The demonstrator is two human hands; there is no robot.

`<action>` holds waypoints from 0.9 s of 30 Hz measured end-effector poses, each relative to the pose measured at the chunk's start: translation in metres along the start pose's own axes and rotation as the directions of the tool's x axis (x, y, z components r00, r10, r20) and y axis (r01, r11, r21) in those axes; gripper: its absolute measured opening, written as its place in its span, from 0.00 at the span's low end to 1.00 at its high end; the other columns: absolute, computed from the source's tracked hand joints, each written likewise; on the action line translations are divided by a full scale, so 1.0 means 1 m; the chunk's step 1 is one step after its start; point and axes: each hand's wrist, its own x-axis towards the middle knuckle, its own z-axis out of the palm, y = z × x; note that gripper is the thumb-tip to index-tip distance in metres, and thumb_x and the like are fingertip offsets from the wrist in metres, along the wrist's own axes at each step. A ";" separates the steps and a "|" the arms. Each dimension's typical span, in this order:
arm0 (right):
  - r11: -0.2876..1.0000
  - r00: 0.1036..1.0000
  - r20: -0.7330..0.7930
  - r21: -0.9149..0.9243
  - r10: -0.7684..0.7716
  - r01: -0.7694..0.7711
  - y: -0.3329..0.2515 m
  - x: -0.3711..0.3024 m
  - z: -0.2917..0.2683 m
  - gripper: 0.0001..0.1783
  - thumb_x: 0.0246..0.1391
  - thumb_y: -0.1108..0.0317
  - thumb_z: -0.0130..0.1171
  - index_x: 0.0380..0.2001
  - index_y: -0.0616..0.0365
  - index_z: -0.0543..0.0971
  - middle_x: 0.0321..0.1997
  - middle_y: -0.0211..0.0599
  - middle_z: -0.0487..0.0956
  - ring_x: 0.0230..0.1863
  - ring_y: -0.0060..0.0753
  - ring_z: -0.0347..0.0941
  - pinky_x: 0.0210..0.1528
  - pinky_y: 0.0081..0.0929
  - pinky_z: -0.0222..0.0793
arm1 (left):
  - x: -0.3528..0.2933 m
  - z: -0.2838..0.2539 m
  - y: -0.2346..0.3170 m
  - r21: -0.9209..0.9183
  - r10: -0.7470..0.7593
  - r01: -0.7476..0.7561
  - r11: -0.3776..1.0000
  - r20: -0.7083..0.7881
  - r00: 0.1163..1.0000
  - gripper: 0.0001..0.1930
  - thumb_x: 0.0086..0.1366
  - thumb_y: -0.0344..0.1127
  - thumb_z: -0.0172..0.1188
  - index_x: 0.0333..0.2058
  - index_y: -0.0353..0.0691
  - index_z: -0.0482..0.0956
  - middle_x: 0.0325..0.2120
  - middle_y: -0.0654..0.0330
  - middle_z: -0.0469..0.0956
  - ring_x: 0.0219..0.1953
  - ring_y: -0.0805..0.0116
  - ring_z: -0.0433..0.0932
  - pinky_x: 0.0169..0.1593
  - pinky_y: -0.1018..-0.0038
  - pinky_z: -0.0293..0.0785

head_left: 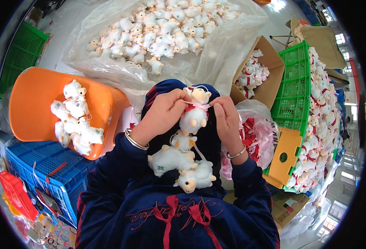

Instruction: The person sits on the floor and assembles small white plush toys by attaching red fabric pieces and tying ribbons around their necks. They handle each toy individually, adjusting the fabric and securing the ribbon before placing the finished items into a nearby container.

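A white plush sheep (193, 119) with a peach muzzle rests upright on my lap, between my hands. A pink ribbon (197, 105) crosses its neck, over a bit of red cloth. My left hand (171, 108) pinches one end of the ribbon at the sheep's left side in the picture. At the other side my right hand (225, 117) pinches the opposite end, thumb against finger. Below, more plush sheep (172, 159) lie on my dark clothes, one on its side. A pale ribbon strand hangs down among them.
An orange plastic chair (29, 108) at left holds several plush sheep, above a blue crate (46, 162). Ahead, a clear plastic sheet (87, 37) bears a large sheep pile. To the right stand a cardboard box (270, 58), a bag of red pieces (251, 137) and a full green crate (293, 89).
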 end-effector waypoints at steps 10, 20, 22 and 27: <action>0.840 0.875 0.099 0.246 0.475 -0.484 -0.036 0.007 -0.012 0.13 0.72 0.65 0.55 0.51 0.62 0.79 0.34 0.26 0.78 0.29 0.13 0.69 0.33 0.15 0.66 | 0.012 -0.002 0.027 0.059 -0.290 0.291 0.955 -0.030 0.957 0.26 0.77 0.51 0.52 0.31 0.31 0.83 0.23 0.64 0.79 0.24 0.78 0.74 0.31 0.78 0.73; 0.881 0.905 0.117 0.211 0.408 -0.424 -0.053 0.002 -0.006 0.11 0.63 0.73 0.64 0.46 0.65 0.79 0.37 0.30 0.81 0.30 0.14 0.75 0.31 0.17 0.71 | 0.001 -0.001 0.050 0.293 -0.153 0.130 0.947 0.059 0.986 0.10 0.68 0.34 0.69 0.33 0.32 0.82 0.27 0.67 0.80 0.31 0.83 0.74 0.37 0.81 0.74; 0.806 0.869 0.125 0.330 0.479 -0.492 -0.054 0.003 -0.003 0.11 0.63 0.73 0.64 0.46 0.65 0.79 0.37 0.31 0.81 0.30 0.16 0.76 0.30 0.17 0.71 | -0.001 -0.001 0.052 0.285 -0.153 0.131 0.949 0.057 0.987 0.10 0.67 0.33 0.69 0.33 0.32 0.82 0.28 0.67 0.81 0.32 0.83 0.74 0.37 0.80 0.74; 0.908 0.918 0.122 0.147 0.377 -0.392 -0.052 0.006 -0.002 0.10 0.62 0.74 0.64 0.45 0.63 0.79 0.35 0.33 0.80 0.31 0.21 0.78 0.33 0.21 0.73 | -0.004 -0.002 0.055 0.335 -0.204 0.165 0.928 0.085 0.975 0.08 0.66 0.32 0.70 0.35 0.32 0.82 0.29 0.66 0.81 0.32 0.83 0.75 0.37 0.81 0.74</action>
